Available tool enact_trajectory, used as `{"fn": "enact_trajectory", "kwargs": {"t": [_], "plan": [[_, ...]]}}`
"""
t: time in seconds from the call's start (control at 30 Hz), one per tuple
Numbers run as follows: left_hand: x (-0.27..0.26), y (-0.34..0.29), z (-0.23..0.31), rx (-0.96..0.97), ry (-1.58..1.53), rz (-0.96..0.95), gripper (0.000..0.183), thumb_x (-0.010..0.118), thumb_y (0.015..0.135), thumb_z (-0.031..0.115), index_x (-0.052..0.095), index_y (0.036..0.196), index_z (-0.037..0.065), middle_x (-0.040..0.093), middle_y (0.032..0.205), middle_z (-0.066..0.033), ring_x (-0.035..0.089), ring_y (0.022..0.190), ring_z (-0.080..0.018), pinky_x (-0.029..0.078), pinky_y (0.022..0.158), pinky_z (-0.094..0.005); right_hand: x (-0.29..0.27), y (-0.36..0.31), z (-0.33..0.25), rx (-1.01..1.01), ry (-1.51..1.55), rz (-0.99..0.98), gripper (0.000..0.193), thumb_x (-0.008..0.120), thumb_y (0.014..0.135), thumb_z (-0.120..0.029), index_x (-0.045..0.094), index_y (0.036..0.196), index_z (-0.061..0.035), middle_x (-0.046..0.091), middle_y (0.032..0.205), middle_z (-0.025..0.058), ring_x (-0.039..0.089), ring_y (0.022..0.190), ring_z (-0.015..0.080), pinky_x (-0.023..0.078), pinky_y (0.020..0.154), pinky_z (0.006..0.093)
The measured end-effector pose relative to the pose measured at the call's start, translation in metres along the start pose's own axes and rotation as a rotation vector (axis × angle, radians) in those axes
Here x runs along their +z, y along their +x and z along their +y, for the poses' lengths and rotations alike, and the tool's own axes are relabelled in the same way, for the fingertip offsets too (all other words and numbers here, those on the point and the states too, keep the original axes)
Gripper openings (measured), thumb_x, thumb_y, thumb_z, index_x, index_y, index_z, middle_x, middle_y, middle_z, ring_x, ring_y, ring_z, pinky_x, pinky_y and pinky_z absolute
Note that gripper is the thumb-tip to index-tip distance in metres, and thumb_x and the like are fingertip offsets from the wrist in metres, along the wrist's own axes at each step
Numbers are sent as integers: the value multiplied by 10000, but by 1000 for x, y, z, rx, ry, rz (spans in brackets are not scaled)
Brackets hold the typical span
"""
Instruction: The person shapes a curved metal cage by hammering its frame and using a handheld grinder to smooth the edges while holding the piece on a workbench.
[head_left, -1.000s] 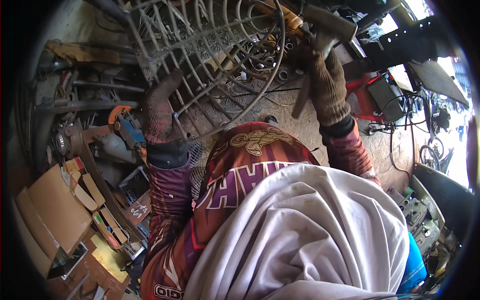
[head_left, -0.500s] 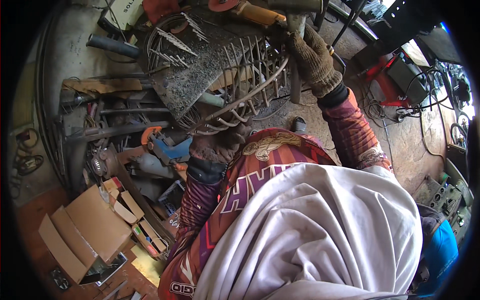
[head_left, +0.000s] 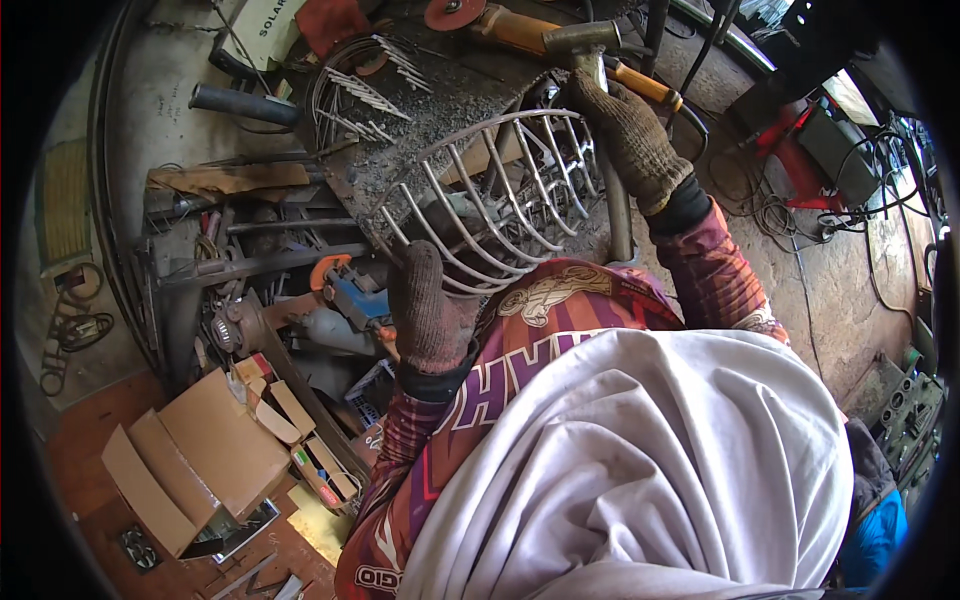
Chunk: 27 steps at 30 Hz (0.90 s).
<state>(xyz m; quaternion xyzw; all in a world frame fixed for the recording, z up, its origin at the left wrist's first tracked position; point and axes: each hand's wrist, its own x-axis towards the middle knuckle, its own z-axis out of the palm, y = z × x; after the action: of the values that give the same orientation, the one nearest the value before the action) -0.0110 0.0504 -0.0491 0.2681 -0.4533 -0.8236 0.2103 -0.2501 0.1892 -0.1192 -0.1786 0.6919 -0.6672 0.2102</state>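
Note:
A curved rack of welded metal rods [head_left: 512,200] lies tilted between my hands, above the worktable. My left hand [head_left: 430,312], in a brown knit glove, grips its near left end. The thumb points up on the near side, and the other fingers are partly hidden. My right hand [head_left: 632,140], also gloved, is closed around the handle of a hammer [head_left: 582,38] beside the rack's right end. The hammer head is up and its handle runs down below the hand. I cannot tell whether this hand also touches the rack.
The dusty metal worktable [head_left: 355,170] carries short rods [head_left: 368,95] and coiled wire. An angle grinder [head_left: 515,30] lies at its far edge. Steel bars [head_left: 270,262] and a blue tool [head_left: 355,298] lie left, above cardboard boxes [head_left: 205,445]. Cables [head_left: 770,225] and a red machine [head_left: 800,170] stand right.
The rack has turned over so its curved ribs face upward. My left hand has rolled with it, thumb now up. The hammer has moved slightly down in view with my right hand.

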Motion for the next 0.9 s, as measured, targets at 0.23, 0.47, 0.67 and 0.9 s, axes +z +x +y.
{"fn": "enact_trajectory", "kwargs": {"t": [0.23,0.47,0.67,0.9], "plan": [[-10,7,13,58,539,-124,452,560,975,308,493,1321,24,548,1333,-130,556,1189,-282,453,1013,-420,-6,-4,29,-155,-145,-96,338,505,919,-132,518,1256,-168,601,869,172,643,872,308,516,713,401],[-25,27,-14,-120,16,-281,656,511,969,426,328,1470,45,418,1468,-136,431,1322,-315,337,1105,-490,-9,-18,31,-29,-82,4,578,558,893,-561,615,1112,-29,644,892,82,626,850,186,493,770,365],[5,32,-3,-103,178,-113,552,659,901,332,487,1320,18,576,1276,-141,604,1106,-308,523,913,-456,-23,-38,-10,375,1,17,547,533,926,-518,618,1075,1,640,880,85,602,794,164,478,716,336],[3,44,-12,-109,285,-127,507,651,905,315,528,1290,9,592,1263,-154,611,1102,-305,510,935,-449,-33,-55,-15,375,64,77,531,526,929,-503,619,1103,-10,646,905,103,605,792,180,481,720,344]]}}
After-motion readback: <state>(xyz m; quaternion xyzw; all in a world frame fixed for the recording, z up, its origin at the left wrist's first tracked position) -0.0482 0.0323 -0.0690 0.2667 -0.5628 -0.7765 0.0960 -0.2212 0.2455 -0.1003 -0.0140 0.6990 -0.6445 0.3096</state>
